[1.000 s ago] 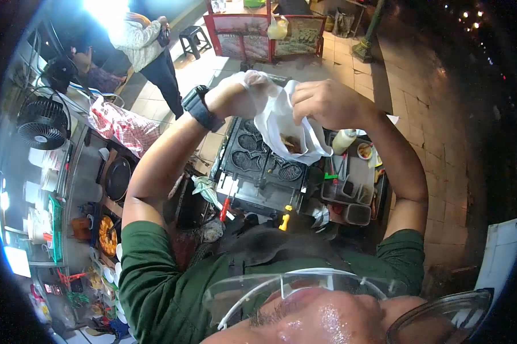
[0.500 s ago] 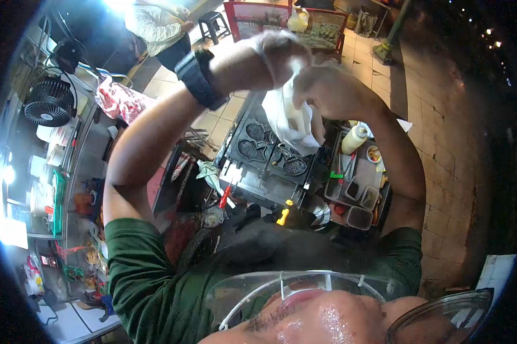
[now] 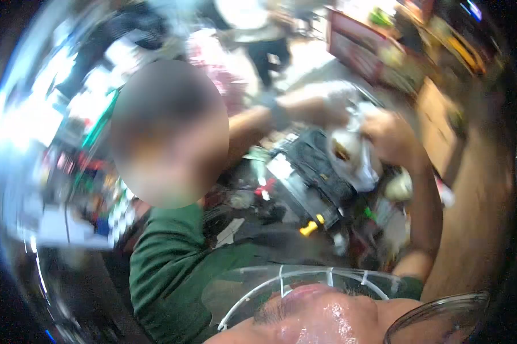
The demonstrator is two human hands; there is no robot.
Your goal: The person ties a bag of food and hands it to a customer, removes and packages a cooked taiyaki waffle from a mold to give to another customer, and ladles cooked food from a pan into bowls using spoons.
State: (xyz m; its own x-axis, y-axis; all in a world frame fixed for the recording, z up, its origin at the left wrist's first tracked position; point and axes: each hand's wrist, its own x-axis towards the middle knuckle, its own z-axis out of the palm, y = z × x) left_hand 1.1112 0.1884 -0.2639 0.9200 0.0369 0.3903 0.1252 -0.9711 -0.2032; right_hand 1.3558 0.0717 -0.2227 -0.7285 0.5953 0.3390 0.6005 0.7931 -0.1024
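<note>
My left hand (image 3: 339, 104), in a clear plastic glove with a dark band on the wrist, is closed on the top of a white plastic bag (image 3: 366, 172). Beside it, my right hand (image 3: 391, 136) has its fingers bent round the bag's gathered upper part. The bag hangs below both hands, with something brown (image 3: 342, 151) showing in it. Behind and below the bag is a dark moulded griddle (image 3: 311, 163), with a yellow handle (image 3: 310, 227) and a red handle (image 3: 264, 188) at its near side. Motion blur hides finger detail.
A pale bottle (image 3: 398, 187) stands near my right forearm. Another person (image 3: 267, 54) is beyond the griddle, left of a red-framed cart (image 3: 361, 46). A red-and-white cloth (image 3: 215, 63) lies farther left. A blurred oval covers part of my left arm.
The view has swung left, so the griddle and cart appear farther right and tilted. Both hands have stayed together at the bag's top, and the brown contents show again.
</note>
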